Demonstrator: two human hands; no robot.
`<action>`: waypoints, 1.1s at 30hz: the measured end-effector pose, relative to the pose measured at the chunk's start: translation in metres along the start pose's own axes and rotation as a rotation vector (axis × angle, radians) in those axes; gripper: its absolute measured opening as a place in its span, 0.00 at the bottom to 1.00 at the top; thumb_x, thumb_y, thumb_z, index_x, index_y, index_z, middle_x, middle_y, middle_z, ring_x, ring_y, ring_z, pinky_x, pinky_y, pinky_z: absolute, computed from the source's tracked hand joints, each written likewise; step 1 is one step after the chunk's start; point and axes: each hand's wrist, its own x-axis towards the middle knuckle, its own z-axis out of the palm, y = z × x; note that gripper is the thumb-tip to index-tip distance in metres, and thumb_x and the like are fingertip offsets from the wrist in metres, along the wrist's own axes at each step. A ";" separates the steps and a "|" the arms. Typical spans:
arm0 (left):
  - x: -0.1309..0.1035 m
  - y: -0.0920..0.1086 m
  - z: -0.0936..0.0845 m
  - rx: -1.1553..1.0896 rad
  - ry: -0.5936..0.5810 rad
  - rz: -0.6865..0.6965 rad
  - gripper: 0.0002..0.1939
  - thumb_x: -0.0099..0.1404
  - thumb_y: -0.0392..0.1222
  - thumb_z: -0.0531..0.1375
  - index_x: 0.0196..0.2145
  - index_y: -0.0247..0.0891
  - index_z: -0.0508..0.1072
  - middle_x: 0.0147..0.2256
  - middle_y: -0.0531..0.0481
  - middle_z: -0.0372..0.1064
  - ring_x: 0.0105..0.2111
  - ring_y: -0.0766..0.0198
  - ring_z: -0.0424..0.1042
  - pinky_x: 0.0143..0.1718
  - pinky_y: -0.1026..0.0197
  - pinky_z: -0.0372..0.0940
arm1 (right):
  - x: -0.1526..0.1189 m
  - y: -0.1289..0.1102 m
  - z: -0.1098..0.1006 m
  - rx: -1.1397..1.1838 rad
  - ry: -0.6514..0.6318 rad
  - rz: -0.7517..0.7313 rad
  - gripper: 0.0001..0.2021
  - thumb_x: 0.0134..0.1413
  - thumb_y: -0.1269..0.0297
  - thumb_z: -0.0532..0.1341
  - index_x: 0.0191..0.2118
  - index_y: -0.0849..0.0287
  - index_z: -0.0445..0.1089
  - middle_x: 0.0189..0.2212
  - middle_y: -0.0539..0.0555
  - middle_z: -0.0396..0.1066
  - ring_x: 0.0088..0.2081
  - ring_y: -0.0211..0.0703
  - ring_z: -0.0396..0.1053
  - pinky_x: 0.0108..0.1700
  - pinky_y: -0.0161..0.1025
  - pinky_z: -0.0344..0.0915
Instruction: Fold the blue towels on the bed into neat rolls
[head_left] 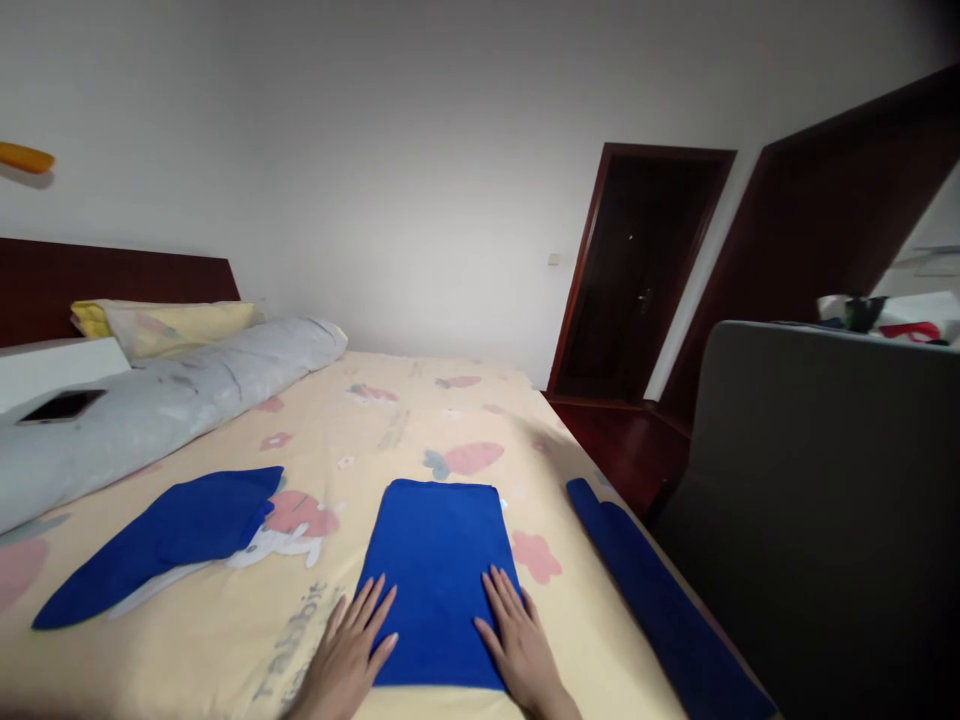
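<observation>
A flat blue folded cloth (439, 580) lies on the bed in front of me, its long sides running away from me. My left hand (349, 640) rests across its left edge, fingers spread and partly on the cloth. On the opposite edge lies my right hand (517, 635), fingers stretched out and flat. Neither hand grips anything. Another blue cloth (172, 530), pointed at one end and loosely folded, is to the left. A long, narrow blue cloth (660, 600) stretches along the bed's right edge.
Underneath is a cream printed bed sheet (405, 420). A long grey rolled bundle (195, 380) with a phone (62, 406) on it lies at the left, before a yellow pillow (184, 328). A dark grey chair-like back (810, 500) stands right of the bed. A dark door (637, 280) is beyond.
</observation>
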 end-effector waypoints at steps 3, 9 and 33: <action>-0.017 -0.015 -0.009 0.029 0.043 0.024 0.28 0.71 0.49 0.50 0.66 0.59 0.47 0.65 0.52 0.53 0.63 0.56 0.58 0.57 0.45 0.60 | -0.019 0.017 -0.012 -0.040 0.032 0.014 0.29 0.66 0.48 0.48 0.68 0.50 0.46 0.67 0.56 0.49 0.66 0.54 0.50 0.62 0.60 0.54; -0.047 -0.028 -0.018 0.004 0.201 0.226 0.25 0.64 0.39 0.58 0.58 0.57 0.67 0.57 0.53 0.68 0.55 0.60 0.69 0.51 0.58 0.66 | -0.055 0.023 -0.043 0.007 0.039 -0.227 0.20 0.61 0.56 0.57 0.58 0.46 0.64 0.54 0.57 0.69 0.55 0.53 0.66 0.53 0.51 0.62; -0.037 -0.019 -0.029 -0.011 0.282 0.219 0.17 0.64 0.28 0.53 0.44 0.45 0.74 0.40 0.53 0.76 0.41 0.63 0.73 0.45 0.62 0.66 | -0.056 0.013 -0.042 0.058 0.178 -0.215 0.10 0.61 0.65 0.56 0.45 0.49 0.71 0.38 0.51 0.73 0.38 0.43 0.70 0.42 0.42 0.63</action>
